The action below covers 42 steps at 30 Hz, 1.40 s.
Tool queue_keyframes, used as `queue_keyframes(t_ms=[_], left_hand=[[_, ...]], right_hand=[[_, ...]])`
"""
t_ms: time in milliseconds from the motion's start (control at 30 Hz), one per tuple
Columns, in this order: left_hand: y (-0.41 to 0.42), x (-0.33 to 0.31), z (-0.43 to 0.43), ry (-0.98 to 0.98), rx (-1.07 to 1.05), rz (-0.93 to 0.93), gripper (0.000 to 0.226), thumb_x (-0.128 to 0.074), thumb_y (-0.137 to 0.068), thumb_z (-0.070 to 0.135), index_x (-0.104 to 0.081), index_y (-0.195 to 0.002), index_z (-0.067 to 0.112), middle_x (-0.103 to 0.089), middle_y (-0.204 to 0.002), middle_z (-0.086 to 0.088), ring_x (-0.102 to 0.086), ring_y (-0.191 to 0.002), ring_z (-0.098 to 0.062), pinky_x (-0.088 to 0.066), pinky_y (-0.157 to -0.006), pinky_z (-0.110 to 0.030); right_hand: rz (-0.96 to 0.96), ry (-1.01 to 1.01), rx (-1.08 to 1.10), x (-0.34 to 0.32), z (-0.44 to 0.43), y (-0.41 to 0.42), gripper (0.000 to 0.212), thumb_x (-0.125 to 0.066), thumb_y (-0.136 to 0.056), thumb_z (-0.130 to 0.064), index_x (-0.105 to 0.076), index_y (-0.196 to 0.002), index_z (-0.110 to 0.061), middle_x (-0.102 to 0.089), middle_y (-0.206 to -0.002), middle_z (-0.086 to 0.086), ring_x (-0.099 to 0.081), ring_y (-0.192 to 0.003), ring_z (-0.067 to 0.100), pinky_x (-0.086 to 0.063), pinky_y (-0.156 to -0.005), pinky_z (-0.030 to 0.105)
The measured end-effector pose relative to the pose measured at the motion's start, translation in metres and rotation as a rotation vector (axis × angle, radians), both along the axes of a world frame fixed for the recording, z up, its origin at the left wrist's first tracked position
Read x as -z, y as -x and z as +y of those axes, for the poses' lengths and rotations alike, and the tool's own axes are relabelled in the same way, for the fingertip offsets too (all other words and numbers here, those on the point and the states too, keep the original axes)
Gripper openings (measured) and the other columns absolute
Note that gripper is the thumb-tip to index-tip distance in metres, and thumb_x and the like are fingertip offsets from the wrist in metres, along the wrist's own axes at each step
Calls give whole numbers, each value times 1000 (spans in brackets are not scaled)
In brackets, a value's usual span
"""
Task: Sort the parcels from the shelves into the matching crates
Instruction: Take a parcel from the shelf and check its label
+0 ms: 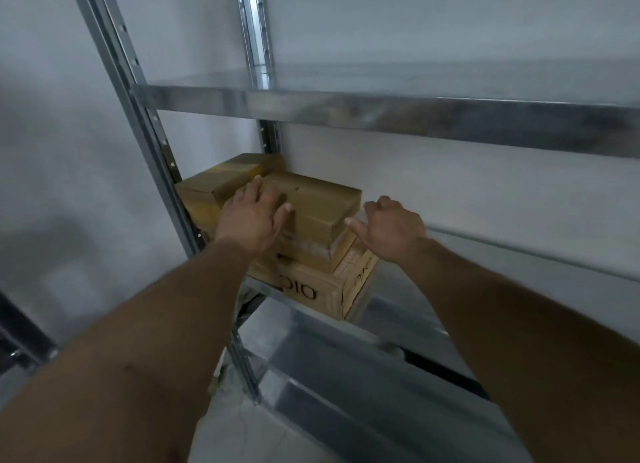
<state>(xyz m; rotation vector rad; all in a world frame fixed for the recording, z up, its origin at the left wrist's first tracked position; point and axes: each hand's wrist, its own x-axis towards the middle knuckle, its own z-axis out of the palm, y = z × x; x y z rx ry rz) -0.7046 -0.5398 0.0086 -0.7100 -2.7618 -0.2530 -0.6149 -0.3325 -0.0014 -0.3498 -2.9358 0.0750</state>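
Head view shows a stack of brown cardboard parcels on a shiny grey metal shelf (408,313). The flat brown cardboard box on top of the stack (318,203) is the one to take, I think. Its long side runs left to right across the shelf, and its short end faces right. Under the top box sits a brown box with clear tape on its edge (311,253), and under that is a bigger brown box with black letters on its front (311,291). Behind and to the left of the top box lies one more brown box with yellow tape (214,182). The left hand (251,220) is nearer. It lies flat on the left part of the top box, palm down, with its fingers (254,189) straight and spread wide. It holds nothing. The right hand (393,228) is just to the right of the top box, beside the short end. Its fingers are loosely bent and hold nothing, and its thumb (353,224) sticks out toward the near right corner. I cannot tell if the thumb touches the top box. Both arms reach out straight, so I think the next move is to bring the right hand onto the short end, squeeze and lift.
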Motion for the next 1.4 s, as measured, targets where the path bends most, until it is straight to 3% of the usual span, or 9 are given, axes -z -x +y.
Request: queue_keyframes(t_ms=[367,533,633,767,900,1067,1167,1267,1400], left_hand=[[61,2,-13,-50,-3,-158,55,-18,-102,47,-41,-137,12,-38,-145,-22,-36,-130,-40,-29,-107,-46],[74,-5,-14,-294,30,-250,40,-38,-98,27,-45,-133,9,-58,-121,-20,-53,-110,-37,-45,-96,-41],[74,-7,-12,-438,34,-431,54,-46,-89,16,-38,-142,13,-52,-132,-15,-48,-121,-35,-42,-103,-42],[73,-7,3,-643,47,-573,45,-48,-91,16,-46,-135,10,-52,-130,-10,-49,-118,-32,-43,-99,-38],[67,-5,23,-745,206,-696,38,-56,-87,20,-54,-125,16,-59,-118,-3,-58,-103,-25,-50,-90,-34],[48,-4,47,-764,370,-740,40,-53,-89,4,-46,-123,23,-59,-106,-3,-59,-90,-20,-50,-69,-27],[27,-4,64,-740,423,-779,28,-59,-88,25,-48,-114,21,-61,-111,-5,-59,-93,-22,-51,-81,-35],[-1,-7,85,-675,459,-830,61,-43,-83,71,-51,-113,19,-58,-109,-3,-57,-98,-24,-48,-92,-43],[-42,-8,122,-593,490,-869,95,-17,-71,90,-61,-108,15,-64,-103,-8,-61,-92,-25,-51,-85,-41]], right_hand=[[60,286,236,0,-42,28,63,-28,-99,-57,-54,-126,-7,-61,-122,14,-56,-112,29,-43,-85,34],[187,610,368,-2,-50,34,27,-49,-97,-34,-55,-104,-8,-54,-93,4,-55,-96,26,-39,-64,27],[258,696,427,-6,-48,27,38,-52,-92,-17,-49,-127,-2,-60,-110,11,-58,-102,28,-49,-80,34],[364,779,485,-10,-47,10,61,-55,-87,-7,-32,-144,-4,-59,-120,15,-58,-110,32,-50,-93,46],[472,818,540,-10,-40,-11,35,-58,-81,-1,-46,-114,-3,-58,-112,17,-59,-101,34,-51,-88,52],[657,1023,626,-14,-30,-47,43,-60,-81,-18,-45,-122,-14,-58,-112,8,-59,-102,27,-54,-86,50],[705,1011,731,-20,-18,-71,54,-55,-86,-47,-42,-123,-11,-53,-112,6,-55,-101,26,-54,-86,51],[738,1023,856,-21,-4,-100,95,-39,-72,-79,-39,-136,-9,-50,-127,10,-53,-111,32,-51,-90,53],[784,937,957,-13,16,-153,85,-29,-85,-74,-44,-132,-6,-52,-124,12,-54,-109,33,-53,-88,52]])
